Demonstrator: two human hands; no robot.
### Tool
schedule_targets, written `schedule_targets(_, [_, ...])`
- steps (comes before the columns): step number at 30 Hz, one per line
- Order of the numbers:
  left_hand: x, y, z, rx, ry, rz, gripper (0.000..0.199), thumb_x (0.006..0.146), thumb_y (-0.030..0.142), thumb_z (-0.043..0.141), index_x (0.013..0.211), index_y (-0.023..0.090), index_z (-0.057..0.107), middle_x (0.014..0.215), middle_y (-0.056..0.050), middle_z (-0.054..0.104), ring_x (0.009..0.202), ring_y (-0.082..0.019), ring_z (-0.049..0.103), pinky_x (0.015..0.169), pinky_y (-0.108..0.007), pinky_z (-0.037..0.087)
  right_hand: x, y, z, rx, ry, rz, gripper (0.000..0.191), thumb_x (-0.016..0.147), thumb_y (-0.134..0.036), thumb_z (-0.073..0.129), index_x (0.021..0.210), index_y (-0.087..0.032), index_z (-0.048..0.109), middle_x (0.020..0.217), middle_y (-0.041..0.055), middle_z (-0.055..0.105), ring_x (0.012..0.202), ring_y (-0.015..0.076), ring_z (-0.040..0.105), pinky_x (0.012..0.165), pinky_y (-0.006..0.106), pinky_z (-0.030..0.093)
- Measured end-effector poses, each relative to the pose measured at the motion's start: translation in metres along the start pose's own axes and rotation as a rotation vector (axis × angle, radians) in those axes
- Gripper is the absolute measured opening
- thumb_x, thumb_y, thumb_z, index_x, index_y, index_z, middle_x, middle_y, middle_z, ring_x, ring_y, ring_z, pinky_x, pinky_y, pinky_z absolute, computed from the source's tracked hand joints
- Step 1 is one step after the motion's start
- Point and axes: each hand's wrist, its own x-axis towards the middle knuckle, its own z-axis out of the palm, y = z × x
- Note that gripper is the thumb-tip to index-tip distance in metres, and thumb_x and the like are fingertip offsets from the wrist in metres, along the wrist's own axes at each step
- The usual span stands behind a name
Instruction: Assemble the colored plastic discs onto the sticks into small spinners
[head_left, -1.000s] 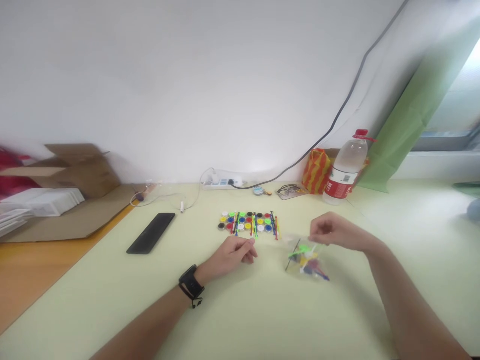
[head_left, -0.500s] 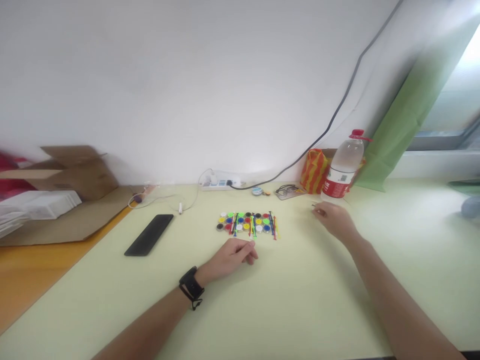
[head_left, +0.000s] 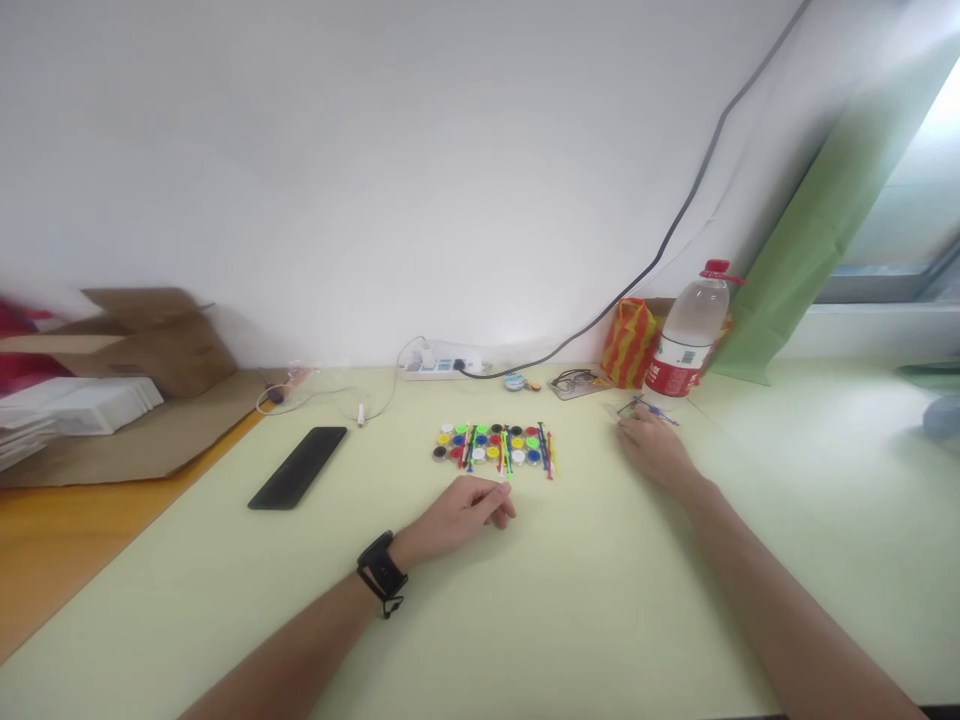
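One forward push by the right hand (head_left: pixel 658 452) (pinch indeterminable) could drive the bag (head_left: pixel 651 406) at its twelve o'clock into the bottle (head_left: pixel 686 340); left hand (head_left: pixel 463 510): fingers folded together.

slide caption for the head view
Left hand near coloured discs and sticks, right hand at small pieces before a bottle.

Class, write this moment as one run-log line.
left hand: near coloured discs | right hand: at thin pieces | bottle: beyond right hand
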Motion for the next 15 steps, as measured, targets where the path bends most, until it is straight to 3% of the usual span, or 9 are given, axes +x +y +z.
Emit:
schedule_targets(4, [0.000,0.001,-0.001,0.022,-0.006,-0.004,0.054,0.103,0.056,0.043,0.086,0.016,0.076,0.080,-0.007,0.075,0.076,-0.018,0.067,0.075,-0.028,0.051,-0.004,-0.024,-0.010,0.117,0.034,-0.017,0.025,0.092,-0.026,0.054,0.107,-0.018,0.073,0.109,0.0136,0.068,0.104,0.0292,0.063,0.081,0.037,0.048])
schedule_targets(9, [-0.001,0.001,0.002,0.062,0.013,0.018,0.051,0.102,0.054,0.045,0.083,0.017,0.075,0.080,-0.006,0.074,0.075,-0.017,0.066,0.071,-0.026,0.049,-0.015,-0.079,-0.024,0.390,-0.116,-0.215,0.027,0.099,-0.027,0.048,0.111,-0.021,0.071,0.100,0.0081,0.069,0.090,0.0225,0.065,0.079,0.035,0.049])
schedule_targets(15, [0.001,-0.007,0.007,0.064,0.156,0.041,0.051,0.102,0.051,0.046,0.078,0.015,0.073,0.066,-0.003,0.066,0.062,-0.014,0.057,0.058,-0.024,0.041,-0.024,-0.115,-0.019,0.482,-0.152,-0.318,0.032,0.100,-0.023,0.046,0.125,-0.026,0.067,0.101,0.0077,0.068,0.094,0.0230,0.066,0.082,0.035,0.050])
